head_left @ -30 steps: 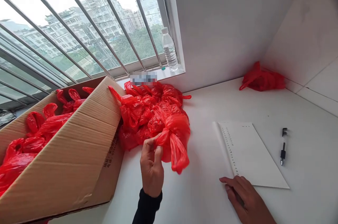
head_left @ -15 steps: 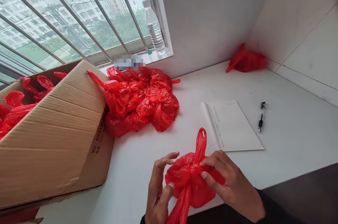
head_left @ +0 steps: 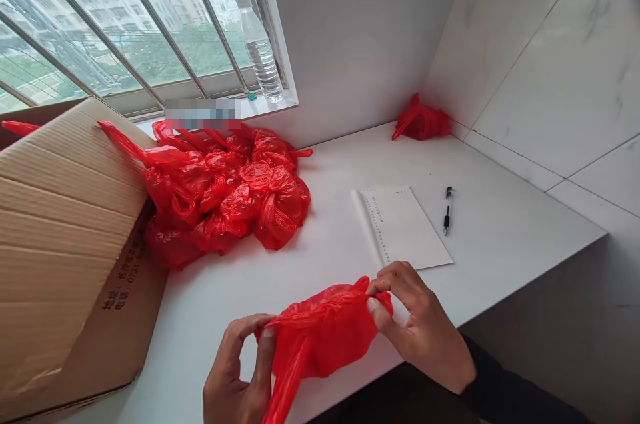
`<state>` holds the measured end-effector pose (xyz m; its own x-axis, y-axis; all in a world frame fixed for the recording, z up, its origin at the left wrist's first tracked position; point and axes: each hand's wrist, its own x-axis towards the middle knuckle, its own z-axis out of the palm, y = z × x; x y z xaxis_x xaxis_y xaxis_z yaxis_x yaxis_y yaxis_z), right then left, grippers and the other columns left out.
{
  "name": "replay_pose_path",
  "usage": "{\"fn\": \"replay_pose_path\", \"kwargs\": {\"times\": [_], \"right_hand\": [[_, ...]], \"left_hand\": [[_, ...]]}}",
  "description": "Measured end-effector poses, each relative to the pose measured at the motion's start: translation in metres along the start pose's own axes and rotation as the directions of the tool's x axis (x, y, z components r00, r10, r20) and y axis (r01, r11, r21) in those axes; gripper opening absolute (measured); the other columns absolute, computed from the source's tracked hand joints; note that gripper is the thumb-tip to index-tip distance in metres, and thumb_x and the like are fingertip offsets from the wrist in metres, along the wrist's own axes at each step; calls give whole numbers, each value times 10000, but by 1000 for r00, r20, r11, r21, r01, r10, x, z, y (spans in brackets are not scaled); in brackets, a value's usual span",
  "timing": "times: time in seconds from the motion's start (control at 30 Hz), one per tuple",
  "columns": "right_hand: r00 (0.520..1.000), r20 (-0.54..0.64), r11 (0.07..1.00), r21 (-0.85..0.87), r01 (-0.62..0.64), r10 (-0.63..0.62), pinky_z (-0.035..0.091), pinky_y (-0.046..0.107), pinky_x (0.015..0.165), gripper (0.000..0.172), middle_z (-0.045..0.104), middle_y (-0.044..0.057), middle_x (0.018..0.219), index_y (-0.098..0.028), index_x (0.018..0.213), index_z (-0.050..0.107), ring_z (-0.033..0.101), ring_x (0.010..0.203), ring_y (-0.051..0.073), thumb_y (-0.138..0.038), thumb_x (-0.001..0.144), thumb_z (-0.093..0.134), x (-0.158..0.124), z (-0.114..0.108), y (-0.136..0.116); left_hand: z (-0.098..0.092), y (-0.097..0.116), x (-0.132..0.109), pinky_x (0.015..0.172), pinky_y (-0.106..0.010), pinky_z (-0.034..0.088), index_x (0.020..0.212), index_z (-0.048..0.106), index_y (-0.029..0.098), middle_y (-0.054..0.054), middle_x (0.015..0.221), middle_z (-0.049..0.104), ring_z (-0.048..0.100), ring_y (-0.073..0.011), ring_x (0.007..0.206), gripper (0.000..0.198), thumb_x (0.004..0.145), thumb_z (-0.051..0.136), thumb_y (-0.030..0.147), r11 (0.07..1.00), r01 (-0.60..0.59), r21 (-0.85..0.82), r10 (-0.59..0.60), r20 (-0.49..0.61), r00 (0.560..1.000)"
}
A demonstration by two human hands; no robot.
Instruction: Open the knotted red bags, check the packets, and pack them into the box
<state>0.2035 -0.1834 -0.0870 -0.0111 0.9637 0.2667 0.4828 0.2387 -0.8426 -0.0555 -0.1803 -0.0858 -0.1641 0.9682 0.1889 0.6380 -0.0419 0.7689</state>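
A red bag (head_left: 333, 331) is being pinched by both hands (head_left: 425, 331); beyond them, the tabletop (head_left: 205, 291) is being occupied by piled bags (head_left: 230, 194), notebook (head_left: 410, 231) and pen (head_left: 446, 221).

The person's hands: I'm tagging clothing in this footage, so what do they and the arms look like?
The left hand and right hand are bare, without gloves. A plain, long black sleeve shows on the right, ending near the wrist. On the left, no sleeve is in view.
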Motion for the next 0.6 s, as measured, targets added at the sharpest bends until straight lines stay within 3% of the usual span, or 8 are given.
{"fn": "replay_pose_path", "kwargs": {"times": [0.1,0.17,0.27,0.37,0.43,0.5,0.57,0.6], "right_hand": [[1000,21,1000,15,-1,0,502,381,916,78,627,31,1035,-261,994,633,582,1070,227,-312,958,586,1,0,-5],[999,40,999,20,27,-28,500,402,922,185,645,42,1052,-251,1057,630,586,1058,240,-398,944,639,2,5,-8],[993,90,996,-31,85,-82,499,415,900,258,667,53,1045,-238,1171,622,592,1001,243,-361,946,654,5,11,-10],[990,114,995,-53,86,-80,491,398,860,123,675,36,970,-239,1079,650,599,932,221,-243,979,579,6,11,-8],[996,79,999,-34,43,-40,486,382,828,87,667,25,915,-228,986,632,596,878,203,-228,985,546,6,6,-7],[999,35,1000,-11,-21,21,485,363,798,97,647,17,878,-223,948,605,588,834,188,-236,986,517,6,1,-7],[998,10,998,7,-63,62,489,348,782,99,630,13,873,-224,945,594,588,824,181,-244,979,503,6,-3,-9],[998,8,997,15,-69,69,492,344,788,90,630,13,893,-225,966,595,594,841,182,-247,971,508,6,-3,-11]], "left_hand": [[5,7,-6,901,-342,569,1200,664,327,-48,1257,642,647,-242,1137,281,932,604,385,984,-181,0,181,32,983],[13,14,-9,974,-392,548,1277,634,347,-55,1312,606,610,-257,1200,352,926,621,333,960,-279,19,278,69,958],[23,20,-9,1070,-486,482,1244,658,349,-49,1203,651,598,-273,1178,351,899,669,286,918,-394,34,391,79,917],[21,17,-5,1060,-473,479,1072,716,339,-16,1011,698,634,-251,1050,203,884,688,267,883,-469,9,468,57,882],[14,12,-3,976,-415,514,964,719,323,-1,959,706,651,-234,995,82,895,674,319,929,-370,10,370,6,929],[5,10,-2,844,-363,534,934,706,306,4,952,710,666,-224,931,140,898,660,433,991,-129,35,131,-55,990],[-1,10,-3,762,-333,530,962,691,294,3,964,711,675,-214,875,253,891,634,531,998,63,24,-60,-91,994],[-2,11,-4,750,-324,534,990,682,291,-1,989,710,678,-214,880,286,888,623,552,995,95,-4,-95,-91,991]]}}
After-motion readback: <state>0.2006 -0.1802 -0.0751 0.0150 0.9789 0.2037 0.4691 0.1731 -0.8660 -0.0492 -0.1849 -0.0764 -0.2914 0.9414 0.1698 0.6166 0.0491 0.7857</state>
